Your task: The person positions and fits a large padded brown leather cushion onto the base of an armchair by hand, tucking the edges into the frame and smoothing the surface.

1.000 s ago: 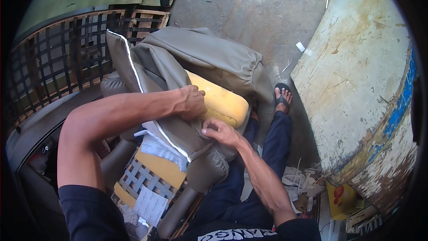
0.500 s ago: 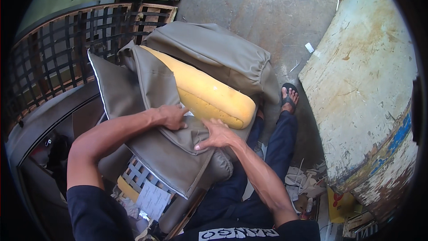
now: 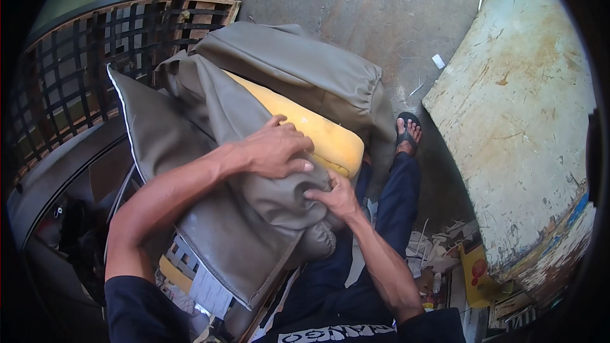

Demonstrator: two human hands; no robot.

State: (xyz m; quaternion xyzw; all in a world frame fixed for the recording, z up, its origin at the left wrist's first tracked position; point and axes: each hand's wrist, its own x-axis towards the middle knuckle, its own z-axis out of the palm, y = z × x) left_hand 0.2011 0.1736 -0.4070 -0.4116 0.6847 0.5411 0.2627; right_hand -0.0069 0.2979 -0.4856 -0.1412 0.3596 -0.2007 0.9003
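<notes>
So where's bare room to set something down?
Floor between cover and pale board, beyond the foot: bare but for a few scraps. Board's face is bare too; can't tell if it's level. Crowded: left hand and right hand on the cover by the foam, and litter left of the yellow box.

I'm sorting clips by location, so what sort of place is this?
Probably an upholstery workshop: there's yellow foam partly wrapped in a grey-brown leather-like cover, a lattice of black webbing, and a litter of pale scraps.
</notes>
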